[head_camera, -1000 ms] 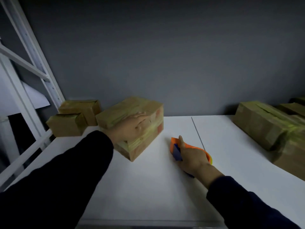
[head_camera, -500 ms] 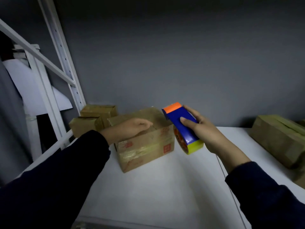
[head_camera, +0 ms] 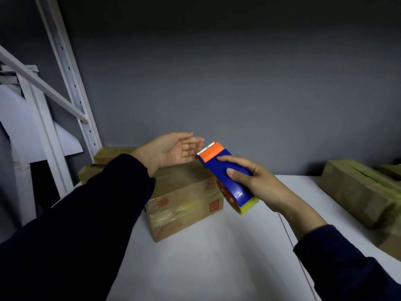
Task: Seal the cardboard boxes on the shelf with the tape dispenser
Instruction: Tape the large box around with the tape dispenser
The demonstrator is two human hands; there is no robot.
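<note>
Fingers: your left hand (head_camera: 171, 148) keeps its fingers (head_camera: 191, 141) straight and apart, palm up, empty; your right hand (head_camera: 260, 183) is curled around the blue-and-orange plastic tape dispenser (head_camera: 238, 192).
White shelf board (head_camera: 206, 257): carries the boxes.
Brown cardboard box (head_camera: 184, 192): just below both hands.
Dispenser: over its right edge, toothed end toward your left palm.

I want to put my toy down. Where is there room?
The shelf is bare in front of the middle box and between it and the right boxes. The back-left corner is crowded with small boxes.
</note>
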